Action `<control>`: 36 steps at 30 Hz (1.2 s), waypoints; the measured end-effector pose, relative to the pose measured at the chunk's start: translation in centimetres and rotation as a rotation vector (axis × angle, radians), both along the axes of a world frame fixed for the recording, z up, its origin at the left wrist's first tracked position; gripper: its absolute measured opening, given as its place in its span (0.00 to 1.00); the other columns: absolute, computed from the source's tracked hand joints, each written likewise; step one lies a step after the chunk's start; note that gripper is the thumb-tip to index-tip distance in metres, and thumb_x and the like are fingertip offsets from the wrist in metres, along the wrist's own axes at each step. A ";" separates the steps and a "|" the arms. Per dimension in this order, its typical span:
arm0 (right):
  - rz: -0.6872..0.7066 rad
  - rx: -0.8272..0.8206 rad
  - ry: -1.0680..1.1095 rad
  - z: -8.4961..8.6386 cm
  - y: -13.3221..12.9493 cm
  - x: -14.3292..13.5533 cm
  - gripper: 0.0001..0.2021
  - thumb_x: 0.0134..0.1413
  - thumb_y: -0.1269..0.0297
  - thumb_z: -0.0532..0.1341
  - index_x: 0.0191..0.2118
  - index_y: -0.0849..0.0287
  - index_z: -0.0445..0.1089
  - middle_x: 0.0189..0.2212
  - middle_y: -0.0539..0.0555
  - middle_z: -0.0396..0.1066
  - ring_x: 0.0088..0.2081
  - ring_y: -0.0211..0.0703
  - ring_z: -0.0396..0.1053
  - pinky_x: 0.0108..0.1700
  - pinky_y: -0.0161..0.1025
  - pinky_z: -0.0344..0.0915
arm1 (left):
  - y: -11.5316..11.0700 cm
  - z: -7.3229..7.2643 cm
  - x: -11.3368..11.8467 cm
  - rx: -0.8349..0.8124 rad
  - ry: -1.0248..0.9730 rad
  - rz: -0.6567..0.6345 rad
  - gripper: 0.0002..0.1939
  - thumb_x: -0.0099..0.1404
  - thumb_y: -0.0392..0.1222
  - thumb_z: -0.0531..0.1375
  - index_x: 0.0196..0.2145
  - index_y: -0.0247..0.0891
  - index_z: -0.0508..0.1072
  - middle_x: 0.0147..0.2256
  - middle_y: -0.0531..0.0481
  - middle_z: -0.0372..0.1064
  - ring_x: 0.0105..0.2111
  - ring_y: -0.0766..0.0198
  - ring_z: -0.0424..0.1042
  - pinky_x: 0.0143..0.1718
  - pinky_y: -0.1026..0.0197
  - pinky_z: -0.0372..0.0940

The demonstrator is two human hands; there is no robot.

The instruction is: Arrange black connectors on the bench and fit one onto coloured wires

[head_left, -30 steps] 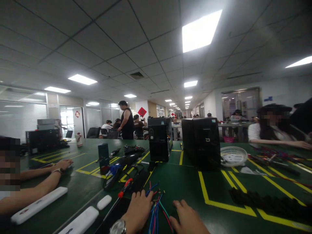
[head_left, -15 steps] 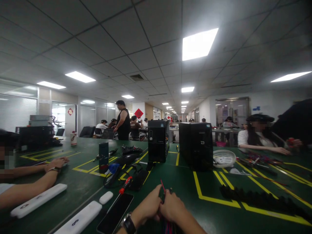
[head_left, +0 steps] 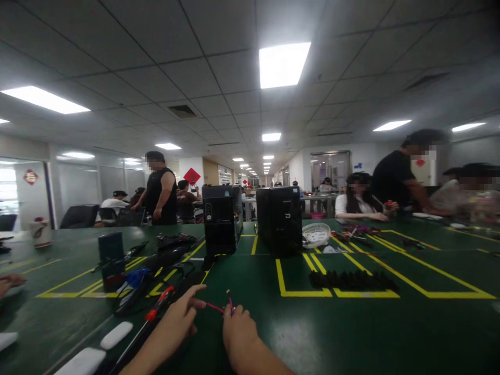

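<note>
My right hand (head_left: 241, 330) is closed around thin wires, with a short red wire (head_left: 230, 302) standing up from its fingers. To its left, my left hand (head_left: 182, 310) has its index finger stretched out, while its other fingertips meet the end of another red wire (head_left: 214, 307). That wire runs taut across the gap between both hands. Whatever lies inside my right fist is hidden. Just beyond my left forearm is a red-and-black-handled screwdriver (head_left: 160, 303), partly covered by the arm.
Two black computer cases (head_left: 219, 221) stand across the green table (head_left: 312, 333). Tools and a dark blue box (head_left: 111, 258) lie left; a white basket (head_left: 315, 235) and a black bundle (head_left: 351, 281) lie right. White bars (head_left: 80, 362) sit front left. Co-workers (head_left: 358, 198) are around.
My hands have moved apart, the left one going leftward, and a red wire now stretches between them. The view has turned right, bringing a leaning person fully into sight.
</note>
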State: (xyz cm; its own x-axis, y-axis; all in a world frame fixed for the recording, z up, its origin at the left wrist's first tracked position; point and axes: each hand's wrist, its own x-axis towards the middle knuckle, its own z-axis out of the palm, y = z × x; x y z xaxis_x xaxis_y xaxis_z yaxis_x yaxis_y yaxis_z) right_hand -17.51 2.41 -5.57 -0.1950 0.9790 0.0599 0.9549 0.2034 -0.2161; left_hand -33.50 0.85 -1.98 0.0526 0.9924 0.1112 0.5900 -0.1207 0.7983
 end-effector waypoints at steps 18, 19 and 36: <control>-0.059 0.054 0.015 0.1 -4.4 11.5 0.25 0.55 0.76 0.48 0.54 0.47 0.66 0.45 0.67 0.71 0.48 0.63 0.69 0.38 0.58 0.69 | 1.7 1.1 12.1 0.145 -0.122 -0.179 0.24 0.61 0.39 0.44 0.55 0.41 0.53 0.44 0.46 0.70 0.27 0.64 0.73 0.32 0.58 0.65; -0.081 0.055 0.026 -0.2 -4.4 11.4 0.23 0.56 0.75 0.48 0.52 0.47 0.68 0.45 0.67 0.71 0.48 0.63 0.70 0.38 0.58 0.69 | 1.7 1.2 12.7 0.147 -0.135 -0.188 0.23 0.61 0.40 0.44 0.55 0.40 0.53 0.44 0.46 0.70 0.27 0.64 0.72 0.32 0.58 0.65; -0.384 -0.082 -0.147 6.0 -7.9 45.1 0.31 0.51 0.83 0.45 0.61 0.59 0.55 0.52 0.71 0.63 0.52 0.56 0.67 0.53 0.47 0.60 | 0.8 -1.0 13.6 0.036 -0.029 -0.379 0.21 0.65 0.40 0.44 0.56 0.43 0.54 0.43 0.48 0.69 0.32 0.62 0.72 0.37 0.57 0.64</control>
State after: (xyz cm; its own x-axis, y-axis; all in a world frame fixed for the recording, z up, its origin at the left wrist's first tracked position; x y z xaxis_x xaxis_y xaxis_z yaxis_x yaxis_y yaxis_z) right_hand 27.63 -5.50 0.41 0.1843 0.9826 -0.0227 0.9800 -0.1854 -0.0724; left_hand -19.93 1.64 -2.98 0.4111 0.8988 0.1523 0.4756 -0.3540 0.8053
